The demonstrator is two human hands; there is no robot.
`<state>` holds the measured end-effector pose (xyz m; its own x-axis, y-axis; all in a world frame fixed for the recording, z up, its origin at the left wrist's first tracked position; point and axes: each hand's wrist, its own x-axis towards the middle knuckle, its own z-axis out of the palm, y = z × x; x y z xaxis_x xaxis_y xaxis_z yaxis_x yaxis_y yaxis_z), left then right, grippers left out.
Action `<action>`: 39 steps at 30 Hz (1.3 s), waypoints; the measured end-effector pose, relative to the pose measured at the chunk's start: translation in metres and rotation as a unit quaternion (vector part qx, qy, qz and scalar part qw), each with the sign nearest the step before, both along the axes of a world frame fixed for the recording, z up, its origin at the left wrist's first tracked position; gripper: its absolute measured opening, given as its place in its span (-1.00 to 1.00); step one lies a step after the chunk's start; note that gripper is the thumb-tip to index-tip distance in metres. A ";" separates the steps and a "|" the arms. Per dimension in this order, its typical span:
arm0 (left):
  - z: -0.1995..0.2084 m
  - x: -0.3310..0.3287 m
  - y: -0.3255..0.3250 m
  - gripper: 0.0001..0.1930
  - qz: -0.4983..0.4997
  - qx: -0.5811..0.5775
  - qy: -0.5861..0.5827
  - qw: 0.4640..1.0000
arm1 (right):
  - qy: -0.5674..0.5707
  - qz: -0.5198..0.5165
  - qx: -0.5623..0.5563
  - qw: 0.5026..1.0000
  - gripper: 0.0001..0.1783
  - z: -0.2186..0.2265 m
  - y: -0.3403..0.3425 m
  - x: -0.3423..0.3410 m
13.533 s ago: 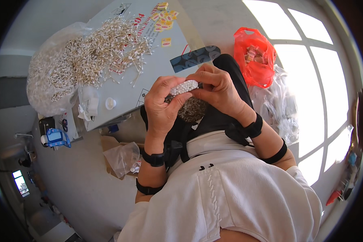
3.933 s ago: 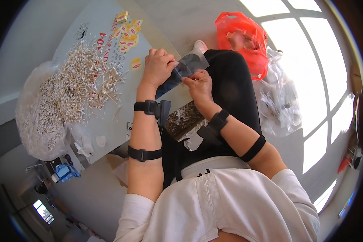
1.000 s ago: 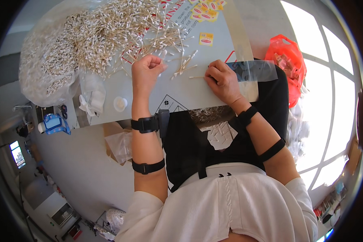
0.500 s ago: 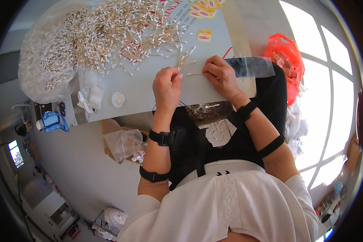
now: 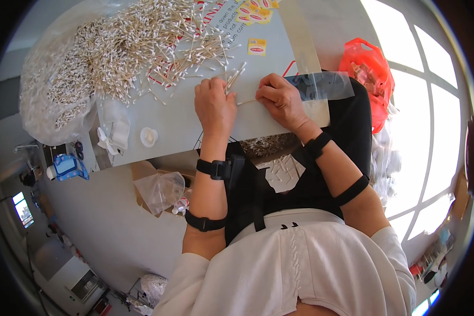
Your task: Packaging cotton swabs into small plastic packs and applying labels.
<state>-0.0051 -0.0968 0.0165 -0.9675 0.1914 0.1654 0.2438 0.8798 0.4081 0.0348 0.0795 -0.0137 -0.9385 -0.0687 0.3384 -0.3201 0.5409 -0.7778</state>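
1. Two bare hands working over the table [image 5: 184, 126]; step in hand, as I am judging it: handling loose swabs one or a few at a time.
2. Left hand [image 5: 216, 105]: hovering at the near end of a few loose swabs [image 5: 237, 73], right of the pile [image 5: 137, 47]; fingers are curling, back facing up; whether they are gripping any, I cannot tell.
3. Right hand [image 5: 283, 98]: fingers are bunching, apparently pinching one swab [image 5: 247, 101], its white tip pointing toward the left hand.
4. Forearms: left running nearly straight ahead, right slanting inward.
5. Next move, judged: calling for a light fingertip pinch, neighbouring sticks staying undisturbed.
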 end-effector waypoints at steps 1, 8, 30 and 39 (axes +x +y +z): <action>0.001 0.001 0.003 -0.81 0.028 0.010 0.052 0.998 | -0.003 0.000 -0.001 1.000 -0.93 -0.001 0.001 0.000; -0.008 0.004 -0.003 -0.86 0.011 0.023 0.013 1.000 | 0.004 -0.001 0.001 1.000 -0.94 0.000 -0.001 0.000; -0.013 -0.020 -0.007 -0.85 -0.054 0.029 -0.042 0.997 | 0.001 0.009 -0.019 1.000 -0.85 0.001 0.000 0.002; -0.028 0.014 0.006 -0.69 0.058 0.303 0.060 0.949 | -0.014 -0.110 -0.197 0.974 -0.64 0.009 -0.006 -0.004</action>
